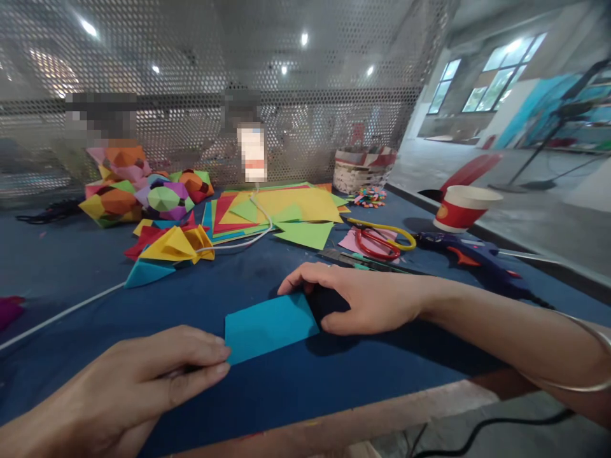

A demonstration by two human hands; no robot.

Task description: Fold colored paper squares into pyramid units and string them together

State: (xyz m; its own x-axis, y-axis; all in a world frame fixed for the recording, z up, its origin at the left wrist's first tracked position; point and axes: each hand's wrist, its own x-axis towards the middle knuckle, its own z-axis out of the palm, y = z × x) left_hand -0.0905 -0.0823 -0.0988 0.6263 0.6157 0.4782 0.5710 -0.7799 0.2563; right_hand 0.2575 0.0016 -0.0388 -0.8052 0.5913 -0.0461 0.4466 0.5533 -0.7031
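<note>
A blue paper rectangle (270,329), apparently folded, lies between my hands on the dark blue table top. My left hand (176,369) pinches its near left corner between thumb and fingers. On the right, my right hand (358,298) has thumb and fingers spread apart around the paper's right end. Its fingertips reach the far right edge, while the thumb is by the near right corner. Folded yellow, red and blue paper pieces (174,245) sit beyond my left hand. Green triangular paper (308,234) lies beyond the blue rectangle.
A stack of coloured paper (286,207), scissors (382,242), a glue gun (472,254) and a paper cup (461,213) stand farther off. Finished paper balls (165,198) are at the back left. A white cable (62,316) crosses the table; a perforated screen (191,127) rises behind.
</note>
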